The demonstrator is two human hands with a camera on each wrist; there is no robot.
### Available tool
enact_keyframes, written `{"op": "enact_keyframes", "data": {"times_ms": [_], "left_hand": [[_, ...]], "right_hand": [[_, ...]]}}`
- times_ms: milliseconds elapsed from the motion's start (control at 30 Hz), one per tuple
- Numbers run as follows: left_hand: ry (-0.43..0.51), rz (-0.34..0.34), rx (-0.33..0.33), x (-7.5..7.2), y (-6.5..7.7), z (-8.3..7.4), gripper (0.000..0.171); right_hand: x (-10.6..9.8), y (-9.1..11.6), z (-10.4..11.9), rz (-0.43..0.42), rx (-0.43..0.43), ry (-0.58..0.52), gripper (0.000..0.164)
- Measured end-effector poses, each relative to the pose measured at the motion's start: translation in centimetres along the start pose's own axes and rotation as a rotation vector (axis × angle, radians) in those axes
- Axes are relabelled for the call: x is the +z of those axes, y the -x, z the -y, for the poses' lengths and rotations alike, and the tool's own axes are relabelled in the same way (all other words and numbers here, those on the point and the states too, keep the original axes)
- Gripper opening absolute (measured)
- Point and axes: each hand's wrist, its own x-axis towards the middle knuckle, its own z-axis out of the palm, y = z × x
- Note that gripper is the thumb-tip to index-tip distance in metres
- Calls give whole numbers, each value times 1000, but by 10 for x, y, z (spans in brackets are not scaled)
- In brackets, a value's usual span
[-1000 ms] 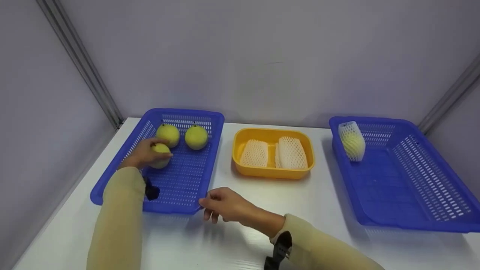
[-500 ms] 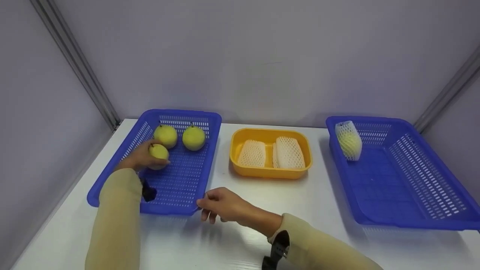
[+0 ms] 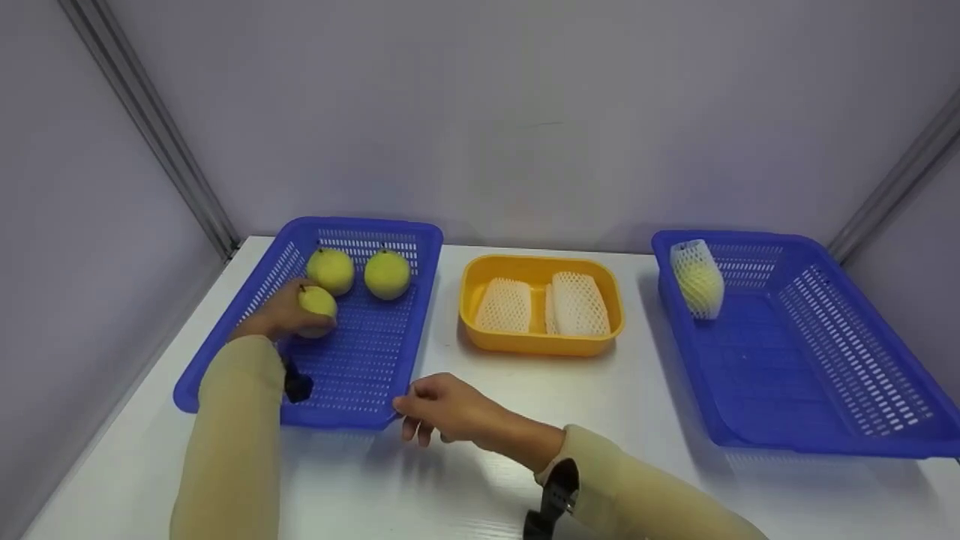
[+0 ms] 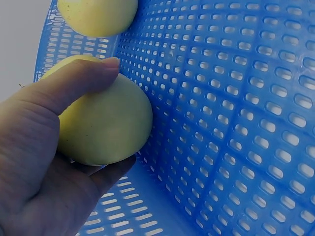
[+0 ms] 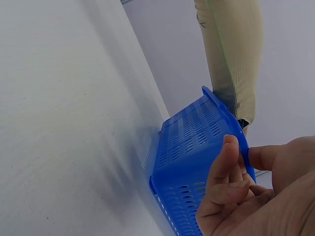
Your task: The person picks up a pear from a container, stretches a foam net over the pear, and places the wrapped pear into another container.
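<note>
In the left blue basket, my left hand holds a yellow-green pear, thumb over one side and fingers around the other. The left wrist view shows this pear close to the perforated basket floor. Two bare pears, one behind it and one to its right, lie at the back of the same basket. My right hand pinches the basket's near right corner; in the right wrist view, thumb and forefinger meet at the rim.
A yellow tub with white foam net sleeves stands mid-table. To the right is another blue basket, holding a pear in a foam net at its back left. Walls bound the white table behind and at the sides.
My left hand's fingers and thumb have settled more closely around the pear, which stays in the basket. The right hand keeps its place on the rim. The head view has shifted slightly.
</note>
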Motion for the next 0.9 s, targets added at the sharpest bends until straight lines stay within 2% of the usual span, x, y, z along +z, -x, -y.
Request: {"op": "enact_keyframes", "data": {"times_ms": [300, 533, 700, 900], "left_hand": [[-16, -12, -24, 0, 2, -3, 88], [-95, -7, -77, -4, -1, -9, 94], [-118, -23, -70, -7, 0, -17, 92], [-115, -53, -37, -10, 0, -14, 79]], "right_hand": [[0, 0, 2, -1, 0, 19, 22], [-2, 1, 3, 0, -2, 17, 23], [-3, 1, 3, -3, -6, 25, 26], [-5, 2, 0, 20, -13, 30, 27]]}}
